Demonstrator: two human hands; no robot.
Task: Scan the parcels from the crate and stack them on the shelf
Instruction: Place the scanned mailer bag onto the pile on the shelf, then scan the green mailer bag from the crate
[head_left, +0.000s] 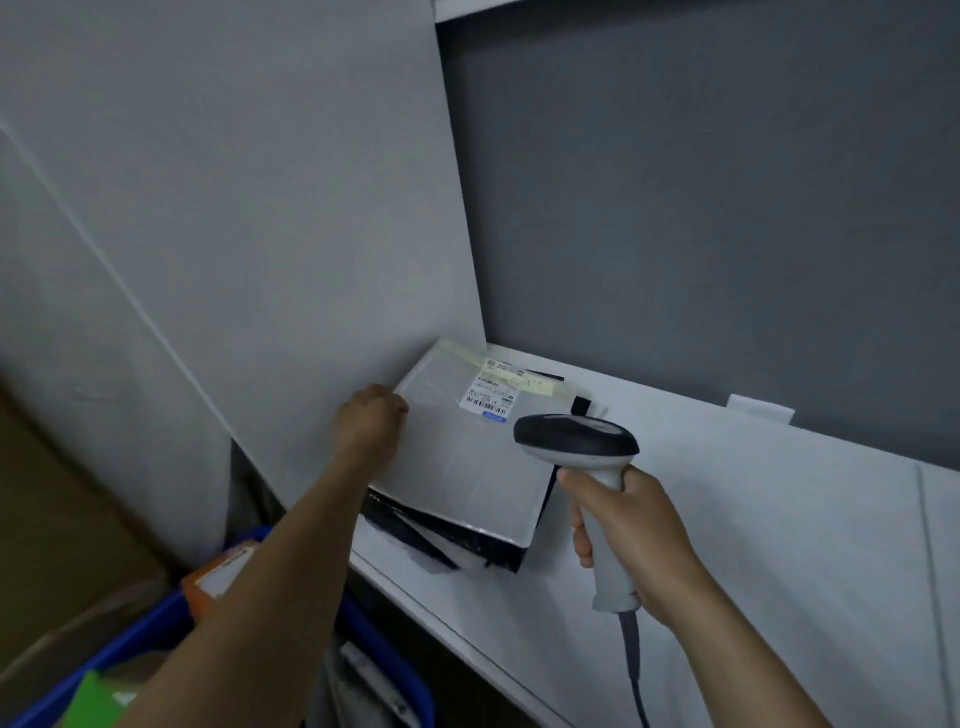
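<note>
**Two hands at the shelf stack, top parcel just about placed**

Nearest you, low left: blue crate (156, 623) with an orange parcel (221, 574) in it, more to scan by the look of it.

Right hand (631, 530): fingers wrapped round the handle of the scanner (576, 439), head aimed toward the stack, cable hanging off the butt.

Left hand (371, 421): fingers curled at the left edge of the grey parcel (467, 462). You cannot tell whether they pinch the edge or only nudge it.

Grey parcel lies flat on top of the black parcels (467, 545), at the left end of the shelf (753, 519), label (488, 397) facing up toward the far corner.

Handling, as a judgement: a flat plastic mailer, likely light, floppy and slick. Take it by an edge or corner, or slide it under a flat palm. The black ones below sit skewed, so the pile could slip.

Edges: the stack's near corner lies close to the shelf's front lip (441, 613). Side panel (311, 260) crowds your left hand, with no room that way.

Far: back wall (727, 208). Open shelf runs to the right of the stack.
</note>
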